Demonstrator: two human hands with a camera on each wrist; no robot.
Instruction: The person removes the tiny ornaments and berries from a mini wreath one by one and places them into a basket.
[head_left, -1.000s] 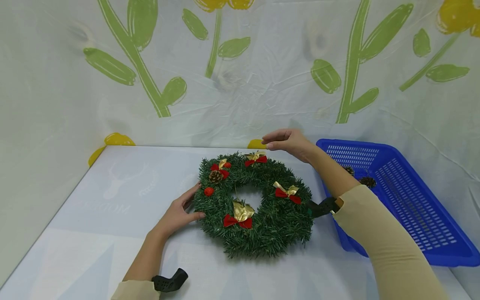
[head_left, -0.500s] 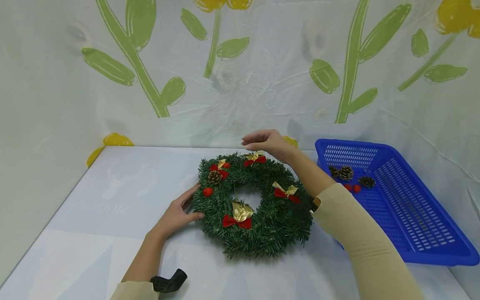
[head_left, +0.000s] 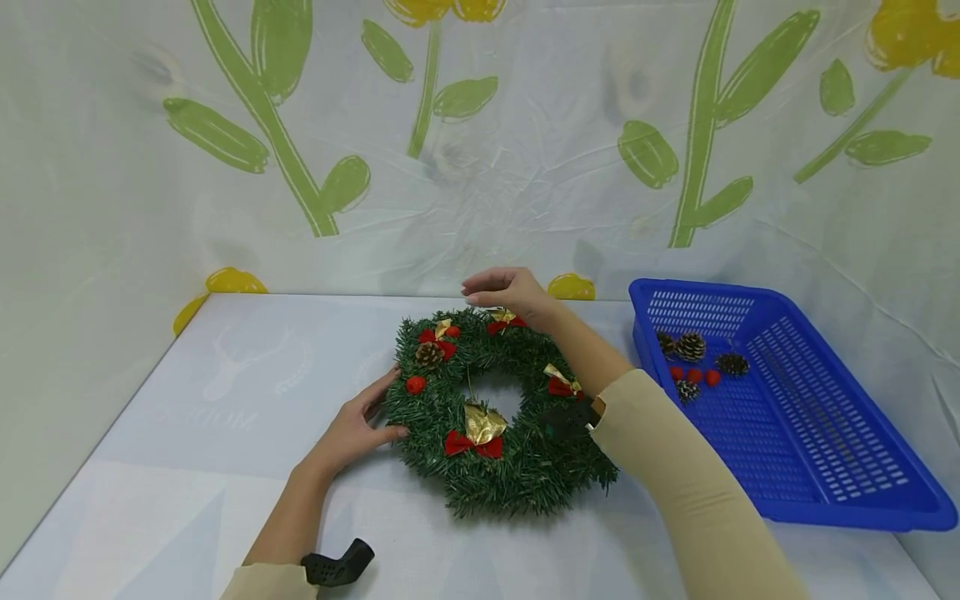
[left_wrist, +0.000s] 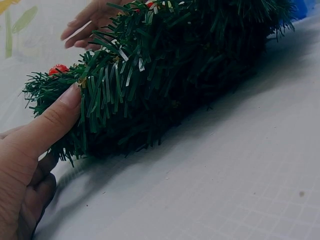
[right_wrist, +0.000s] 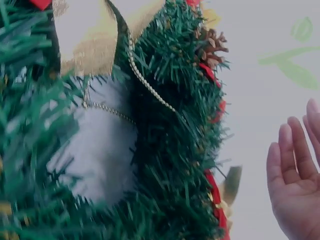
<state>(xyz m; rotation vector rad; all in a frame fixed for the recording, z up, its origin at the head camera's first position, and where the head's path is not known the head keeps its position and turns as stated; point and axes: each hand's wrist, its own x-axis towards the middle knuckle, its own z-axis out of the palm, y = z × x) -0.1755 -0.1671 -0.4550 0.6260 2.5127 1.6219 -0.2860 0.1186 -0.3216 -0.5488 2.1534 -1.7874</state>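
A green wreath (head_left: 517, 479) lies on the white table, trimmed with red and gold bows, red berries and a pine cone (head_left: 430, 356). My left hand (head_left: 358, 431) grips its left edge; the left wrist view puts the thumb (left_wrist: 60, 112) against the needles while the other fingers go under the side. Over the far part of the wreath hovers my right hand (head_left: 510, 296), fingers loosely bent and holding nothing. Its bare palm shows in the right wrist view. A gold bell-like ornament (head_left: 483, 423) sits by the wreath's centre hole, with a thin beaded cord (right_wrist: 145, 82) close by.
To the right, a blue plastic basket (head_left: 795, 467) holds several pine cones (head_left: 690, 347) and red berries (head_left: 694, 377). A curtain wall (head_left: 495, 208) printed with plants stands behind the table's far edge.
My right hand has moved left over the far side of the wreath, and its arm has uncovered more of the basket's contents. The left hand and the wreath have stayed put.
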